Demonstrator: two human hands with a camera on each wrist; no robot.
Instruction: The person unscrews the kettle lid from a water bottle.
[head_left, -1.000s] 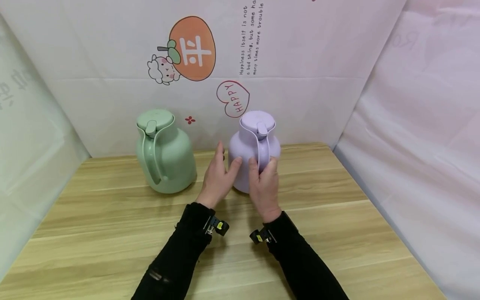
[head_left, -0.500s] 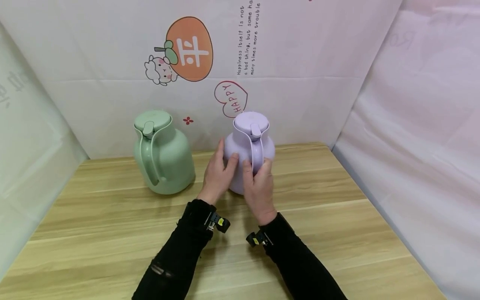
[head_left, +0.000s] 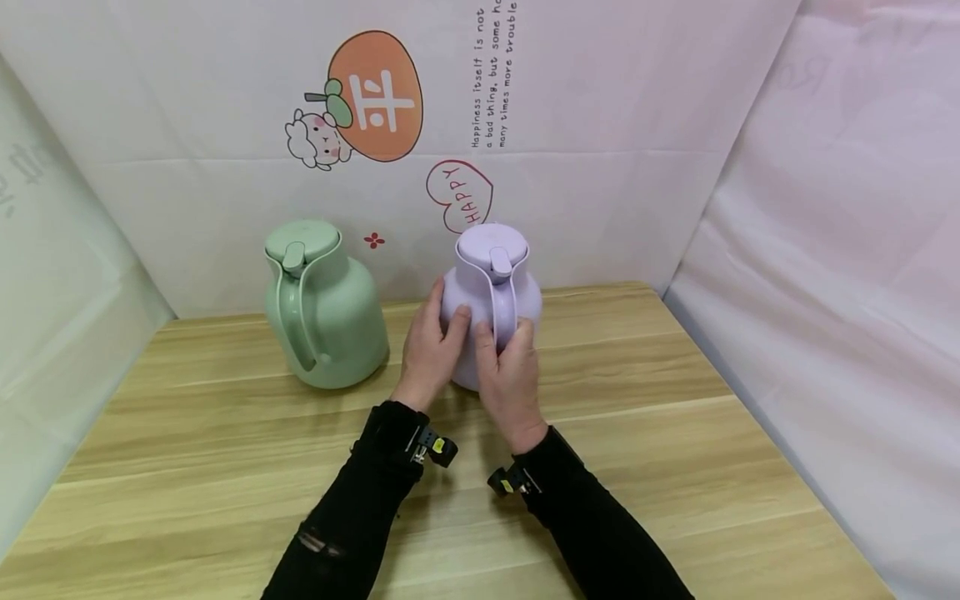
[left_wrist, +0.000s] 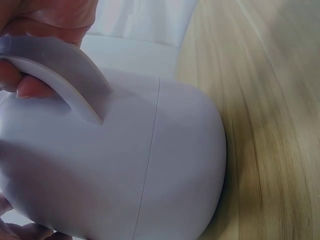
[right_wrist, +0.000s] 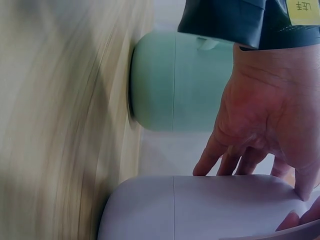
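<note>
A lavender thermos jug (head_left: pixel 474 287) stands upright near the back of the wooden table, its handle (head_left: pixel 504 310) facing me. My right hand (head_left: pixel 512 387) grips the handle's lower part; in the left wrist view this hand (left_wrist: pixel 55 17) has fingers inside the loop. On the jug's left side rests my left hand (head_left: pixel 429 354), thumb spread from the fingers. The right wrist view has its fairly straight fingertips touching the lavender body (right_wrist: pixel 215 205). To the left stands a matching green thermos jug (head_left: pixel 348 325), touched by neither hand.
The wooden table (head_left: pixel 637 467) extends around both jugs. A white printed cloth (head_left: pixel 600 167) hangs directly behind them, and more white cloth (head_left: pixel 847 275) borders the right side. A small camera is strapped to each wrist.
The lavender jug has shifted left toward the green one, with the right hand on its handle. My left hand, first beside it, now touches its side. The green jug keeps its place.
</note>
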